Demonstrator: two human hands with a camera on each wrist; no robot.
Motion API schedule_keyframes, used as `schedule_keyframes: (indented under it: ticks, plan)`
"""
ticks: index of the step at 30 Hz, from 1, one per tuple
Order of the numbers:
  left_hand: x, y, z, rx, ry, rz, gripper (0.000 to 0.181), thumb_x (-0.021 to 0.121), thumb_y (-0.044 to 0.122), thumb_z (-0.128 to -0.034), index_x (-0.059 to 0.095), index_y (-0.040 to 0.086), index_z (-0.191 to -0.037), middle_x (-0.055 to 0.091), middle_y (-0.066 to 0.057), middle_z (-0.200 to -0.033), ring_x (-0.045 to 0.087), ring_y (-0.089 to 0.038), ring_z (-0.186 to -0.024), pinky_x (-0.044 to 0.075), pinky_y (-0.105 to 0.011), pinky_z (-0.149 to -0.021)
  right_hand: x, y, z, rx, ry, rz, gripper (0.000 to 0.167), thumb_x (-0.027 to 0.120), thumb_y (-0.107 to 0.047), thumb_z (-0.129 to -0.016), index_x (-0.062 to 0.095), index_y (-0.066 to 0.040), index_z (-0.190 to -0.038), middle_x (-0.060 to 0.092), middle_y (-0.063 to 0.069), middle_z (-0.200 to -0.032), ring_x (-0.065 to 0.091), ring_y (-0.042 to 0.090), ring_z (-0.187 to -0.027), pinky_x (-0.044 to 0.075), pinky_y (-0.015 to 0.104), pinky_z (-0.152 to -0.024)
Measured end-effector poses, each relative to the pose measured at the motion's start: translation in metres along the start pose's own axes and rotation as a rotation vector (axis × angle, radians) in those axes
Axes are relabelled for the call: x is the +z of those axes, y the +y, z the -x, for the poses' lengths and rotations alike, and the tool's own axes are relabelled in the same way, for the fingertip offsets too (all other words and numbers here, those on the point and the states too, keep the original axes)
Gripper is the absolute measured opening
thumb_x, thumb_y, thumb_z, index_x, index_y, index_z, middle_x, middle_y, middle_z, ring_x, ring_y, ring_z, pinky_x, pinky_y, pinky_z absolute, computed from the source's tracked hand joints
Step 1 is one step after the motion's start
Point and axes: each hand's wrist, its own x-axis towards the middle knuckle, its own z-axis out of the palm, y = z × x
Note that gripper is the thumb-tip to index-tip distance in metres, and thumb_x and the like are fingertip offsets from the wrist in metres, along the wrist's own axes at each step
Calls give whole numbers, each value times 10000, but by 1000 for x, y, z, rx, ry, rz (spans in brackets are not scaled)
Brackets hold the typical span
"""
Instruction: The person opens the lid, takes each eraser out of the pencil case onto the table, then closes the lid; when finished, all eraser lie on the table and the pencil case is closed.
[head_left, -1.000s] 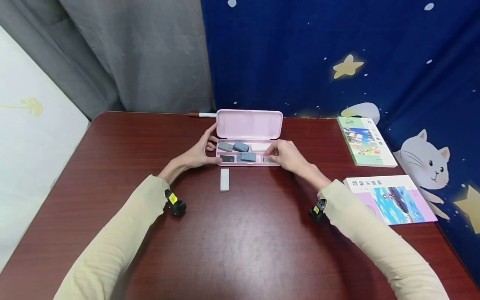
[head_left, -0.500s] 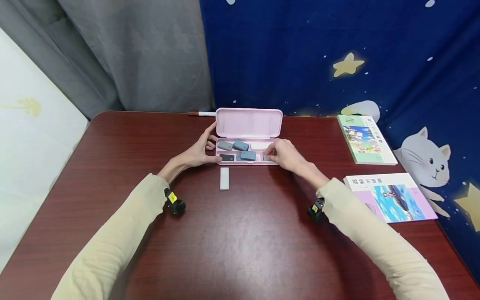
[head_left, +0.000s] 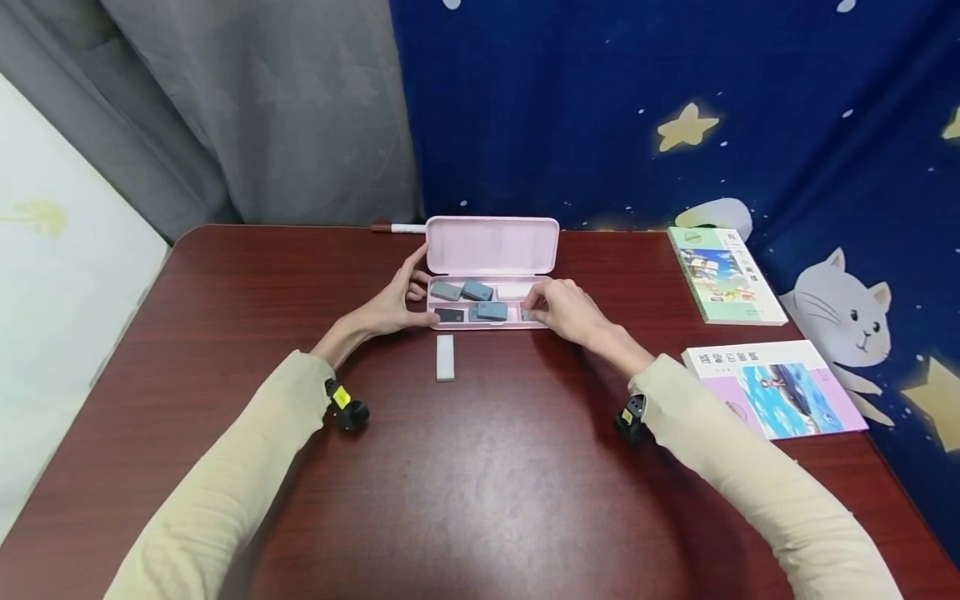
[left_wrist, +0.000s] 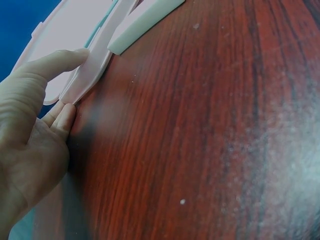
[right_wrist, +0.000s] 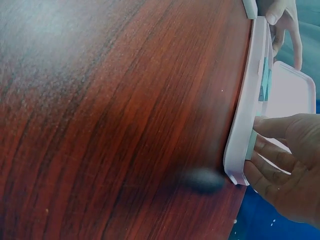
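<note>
Black wrist cameras (head_left: pixel 352 414) bear small, unreadable yellow labels. On the tabletop (head_left: pixel 487 475), a purple-and-white book (head_left: pixel 776 387) lies at right; a white block (head_left: pixel 446 358) sits near an open pink case (head_left: pixel 492 246). The hands are apart: the left (head_left: pixel 392 309) grips the case's left end, the right (head_left: pixel 570 310) pinches a grey block (head_left: pixel 527 316) in its front-right compartment. Farther back, a green-and-white book (head_left: pixel 726 277); both titles are too small to read.

A red-brown, wood-grained tabletop (head_left: pixel 420 533) with a rounded far-left corner fills the foreground. Behind it hang a gray curtain (head_left: pixel 300 125) and a deep blue curtain (head_left: pixel 540 108) — printed with yellow stars (head_left: pixel 687 127) and a pale cat (head_left: pixel 843 321). At left, a white surface (head_left: pixel 67 300) bears a faint yellow motif (head_left: pixel 41 217).
</note>
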Motion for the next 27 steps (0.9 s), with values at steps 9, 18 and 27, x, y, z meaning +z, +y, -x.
schedule_keyframes:
  ticks: [9, 18, 27]
  plan:
    - [-2, 1, 2, -18, 5, 26, 1092, 740, -90, -751, -13, 21, -1533, 324, -384, -1277, 381, -471, -1079, 326, -541, -965, 1, -1, -2, 13, -37, 32, 73, 706, -62, -857, 708, -102, -918, 679, 16, -878, 629, 186, -846, 515, 403, -742]
    - [2, 0, -1, -1, 8, 8, 1075, 734, -88, -755, -11, -3, -1525, 333, -389, -1269, 379, -479, -1077, 331, -544, -958, -1, 1, -1, 21, -14, 44, 130, 714, -68, -850, 695, -116, -970, 674, 36, -929, 618, 192, -904, 515, 424, -741]
    - [2, -1, -1, 1, 2, 8, 1076, 727, -84, -756, -25, -7, -1522, 336, -381, -1262, 384, -468, -1076, 332, -531, -956, -1, 5, 1, 31, 76, -65, 149, 695, -20, -847, 696, -75, -985, 626, 70, -886, 604, 203, -792, 496, 371, -686]
